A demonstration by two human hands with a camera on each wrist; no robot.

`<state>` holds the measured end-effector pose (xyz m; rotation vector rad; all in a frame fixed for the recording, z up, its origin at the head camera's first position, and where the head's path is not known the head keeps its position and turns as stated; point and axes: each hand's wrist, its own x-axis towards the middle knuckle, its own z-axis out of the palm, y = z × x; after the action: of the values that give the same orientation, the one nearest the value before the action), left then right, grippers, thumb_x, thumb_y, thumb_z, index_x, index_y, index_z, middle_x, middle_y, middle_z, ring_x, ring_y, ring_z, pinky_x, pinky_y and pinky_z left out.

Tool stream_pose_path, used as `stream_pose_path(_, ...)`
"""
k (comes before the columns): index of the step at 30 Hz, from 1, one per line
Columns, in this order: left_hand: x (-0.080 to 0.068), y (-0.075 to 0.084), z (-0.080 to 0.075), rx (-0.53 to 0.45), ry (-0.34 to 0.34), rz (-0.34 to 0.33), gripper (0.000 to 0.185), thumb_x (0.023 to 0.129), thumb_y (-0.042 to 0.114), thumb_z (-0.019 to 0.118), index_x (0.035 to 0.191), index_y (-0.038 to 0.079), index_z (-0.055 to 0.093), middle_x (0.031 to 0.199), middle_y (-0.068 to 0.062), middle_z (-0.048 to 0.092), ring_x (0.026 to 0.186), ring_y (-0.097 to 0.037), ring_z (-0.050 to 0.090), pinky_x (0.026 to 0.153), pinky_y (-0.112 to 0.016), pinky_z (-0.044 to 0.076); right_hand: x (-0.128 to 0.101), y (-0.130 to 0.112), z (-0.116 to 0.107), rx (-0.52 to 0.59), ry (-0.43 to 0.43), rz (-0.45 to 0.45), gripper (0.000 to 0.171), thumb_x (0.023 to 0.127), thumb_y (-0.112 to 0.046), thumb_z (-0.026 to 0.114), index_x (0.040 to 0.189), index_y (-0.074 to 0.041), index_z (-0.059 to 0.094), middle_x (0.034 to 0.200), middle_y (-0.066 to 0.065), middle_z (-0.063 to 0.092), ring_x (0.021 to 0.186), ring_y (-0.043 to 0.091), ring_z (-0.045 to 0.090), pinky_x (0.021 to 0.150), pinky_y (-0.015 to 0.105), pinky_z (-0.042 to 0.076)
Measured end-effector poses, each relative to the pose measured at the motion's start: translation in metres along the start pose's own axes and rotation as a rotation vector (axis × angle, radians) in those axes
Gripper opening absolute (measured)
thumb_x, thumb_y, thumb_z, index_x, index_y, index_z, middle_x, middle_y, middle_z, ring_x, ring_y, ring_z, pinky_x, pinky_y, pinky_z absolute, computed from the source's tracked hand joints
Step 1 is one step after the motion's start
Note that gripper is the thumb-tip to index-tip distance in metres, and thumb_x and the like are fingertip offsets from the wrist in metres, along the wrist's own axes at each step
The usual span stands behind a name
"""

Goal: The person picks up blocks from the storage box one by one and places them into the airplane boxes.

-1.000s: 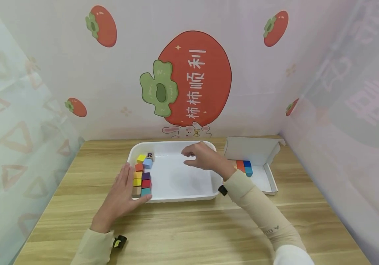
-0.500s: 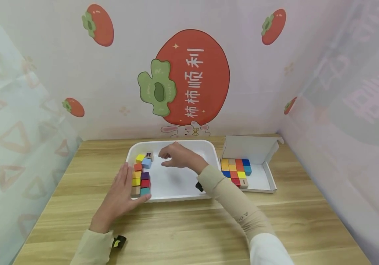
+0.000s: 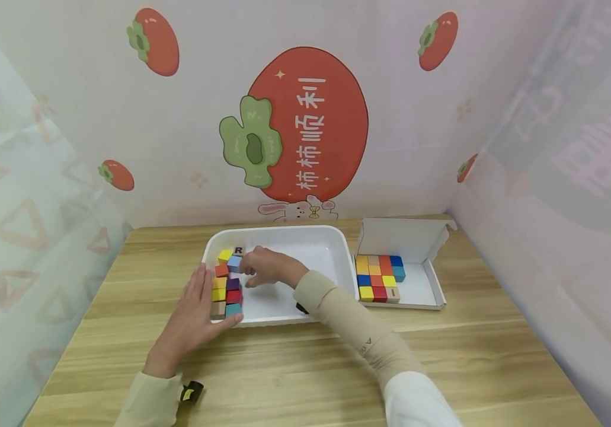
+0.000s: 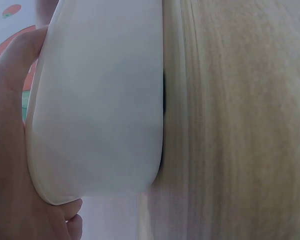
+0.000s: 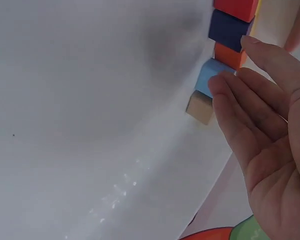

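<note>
My left hand [image 3: 188,323] rests on the near left corner of a white plastic tray [image 3: 321,261], its fingers straight along the left side. In the left wrist view its thumb [image 4: 21,52] reaches over the rim. Inside the tray my right hand [image 3: 268,265] hovers by the coloured wooden blocks, palm and fingers visible in the right wrist view. Its fingertips are close to a light blue block [image 5: 209,75] and a dark purple block [image 5: 231,30]; contact cannot be told. Beside these lie a red block [image 3: 233,296], a yellow block [image 3: 225,256] and a letter R block [image 3: 238,251].
Right of the tray stands a white cardboard box [image 3: 422,290] with its lid raised. Rows of coloured blocks [image 3: 378,279] fill its left part. A wooden table [image 3: 294,373] lies beneath, with a printed cloth wall [image 3: 401,148] behind.
My right hand has moved left and lower across the tray to the blocks, uncovering the rows in the cardboard box. My left hand stays at the tray's corner.
</note>
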<state>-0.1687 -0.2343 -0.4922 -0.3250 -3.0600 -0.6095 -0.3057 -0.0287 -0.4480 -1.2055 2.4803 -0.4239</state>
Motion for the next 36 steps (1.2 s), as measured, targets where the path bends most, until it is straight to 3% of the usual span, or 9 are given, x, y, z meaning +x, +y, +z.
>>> stream_pose_path(13, 0.001, -0.002, 0.002, -0.012, -0.002, 0.006, 0.129, 0.088, 0.078, 0.063, 0.168, -0.002, 0.001, 0.178, -0.02, -0.009, 0.165, -0.045, 0.001, 0.13, -0.069, 0.017, 0.017, -0.003, 0.013, 0.055, -0.025, -0.038, 0.038, 0.095, -0.023, 0.081, 0.13, -0.01, 0.076, 0.119, 0.001, 0.079, 0.096, 0.005, 0.068, 0.095, 0.017, 0.059)
stream_pose_path(21, -0.001, -0.001, 0.0, -0.016, 0.003, 0.01, 0.128, 0.088, 0.077, 0.064, 0.168, -0.003, 0.003, 0.178, -0.022, -0.008, 0.165, -0.046, 0.002, 0.129, -0.07, 0.018, 0.018, -0.002, 0.013, 0.076, -0.024, -0.014, 0.034, 0.096, -0.022, 0.08, 0.128, -0.011, 0.076, 0.113, 0.0, 0.078, 0.093, 0.007, 0.066, 0.091, 0.016, 0.058)
stream_pose_path(36, 0.0, 0.002, -0.002, -0.001, -0.007, -0.01, 0.13, 0.087, 0.078, 0.064, 0.168, -0.003, 0.003, 0.178, -0.022, -0.007, 0.164, -0.048, 0.004, 0.126, -0.072, 0.019, -0.019, -0.002, -0.018, 0.021, 0.025, -0.027, 0.029, 0.096, -0.023, 0.08, 0.124, -0.012, 0.078, 0.11, -0.001, 0.079, 0.094, 0.009, 0.067, 0.096, 0.02, 0.058)
